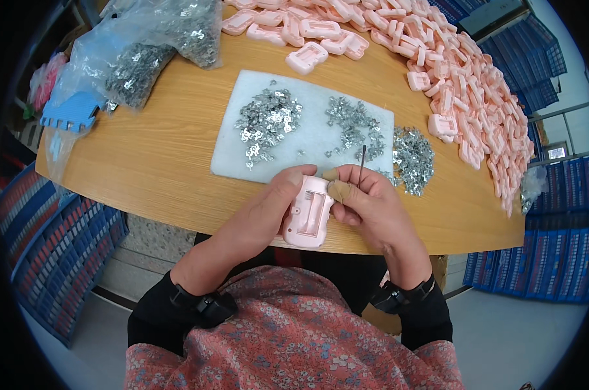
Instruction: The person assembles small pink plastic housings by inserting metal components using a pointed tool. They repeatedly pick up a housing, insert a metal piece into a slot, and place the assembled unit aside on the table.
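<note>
Left hand (268,203) pinching pink plastic housing (311,220) nearside of foam pad (313,123), prob for steadiness, right hand (374,207), fingers curled, gripping thin rod (362,164).

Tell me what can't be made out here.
In the head view:
Held pink casing: underside, facing away.
Thin dark rod: lower end, hidden by the right hand.
Metal pieces beside the white pad: single outlines, too small.
Pink casing heap: far part, cut off by the upper edge.

There are three loose heaps of metal pieces (268,119), one white pad (314,94), one thin rod (362,166) and uncountably many pink casings (312,214).
</note>
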A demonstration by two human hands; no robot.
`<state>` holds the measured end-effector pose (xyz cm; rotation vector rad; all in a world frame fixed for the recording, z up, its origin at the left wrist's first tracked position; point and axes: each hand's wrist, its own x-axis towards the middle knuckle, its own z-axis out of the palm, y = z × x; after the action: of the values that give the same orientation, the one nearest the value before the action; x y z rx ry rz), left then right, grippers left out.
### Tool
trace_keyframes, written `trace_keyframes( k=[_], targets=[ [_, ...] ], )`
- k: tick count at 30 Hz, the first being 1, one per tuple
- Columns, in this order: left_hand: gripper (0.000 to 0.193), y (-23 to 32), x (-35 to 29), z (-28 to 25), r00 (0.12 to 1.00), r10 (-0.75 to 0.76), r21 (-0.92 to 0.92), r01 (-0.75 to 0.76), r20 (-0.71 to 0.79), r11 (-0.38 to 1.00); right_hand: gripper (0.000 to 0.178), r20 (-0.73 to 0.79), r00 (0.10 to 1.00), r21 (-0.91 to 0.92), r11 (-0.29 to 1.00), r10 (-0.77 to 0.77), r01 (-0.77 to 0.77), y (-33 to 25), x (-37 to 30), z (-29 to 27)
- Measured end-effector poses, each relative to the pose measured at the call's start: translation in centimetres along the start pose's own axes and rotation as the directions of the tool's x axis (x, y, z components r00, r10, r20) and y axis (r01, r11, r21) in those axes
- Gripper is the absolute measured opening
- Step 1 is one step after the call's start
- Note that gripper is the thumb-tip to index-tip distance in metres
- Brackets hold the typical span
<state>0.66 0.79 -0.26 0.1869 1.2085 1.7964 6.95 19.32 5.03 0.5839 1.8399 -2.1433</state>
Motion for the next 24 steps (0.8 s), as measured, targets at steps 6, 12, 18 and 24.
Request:
trace_keyframes(
  k=[6,12,18,24],
  targets=[
    [0.041,1.7,-1.3,0.7,0.94,0.333,0.565,-0.312,0.068,0.764,0.02,0.002,1.0,-0.07,0.998,-0.005,0.005,0.5,-0.3,-0.2],
    [0.035,2.2,-1.3,1.7,0.88,0.443,0.85,-0.358,0.169,0.387,0.021,-0.02,0.995,-0.165,0.982,-0.096,0.092,0.9,-1.0,0.1],
    [0.03,1.1,-0.5,0.2,0.987,0.152,0.277,-0.159,0.046,0.948,0.026,-0.094,0.963,-0.077,0.966,-0.253,0.247,0.5,-1.7,-0.2],
    [0.04,1.9,-0.9,-0.3,0.986,0.005,-0.166,0.023,0.168,0.986,0.028,-0.052,0.933,-0.198,0.919,-0.357,0.341,1.4,-1.4,-0.1]
  ],
)
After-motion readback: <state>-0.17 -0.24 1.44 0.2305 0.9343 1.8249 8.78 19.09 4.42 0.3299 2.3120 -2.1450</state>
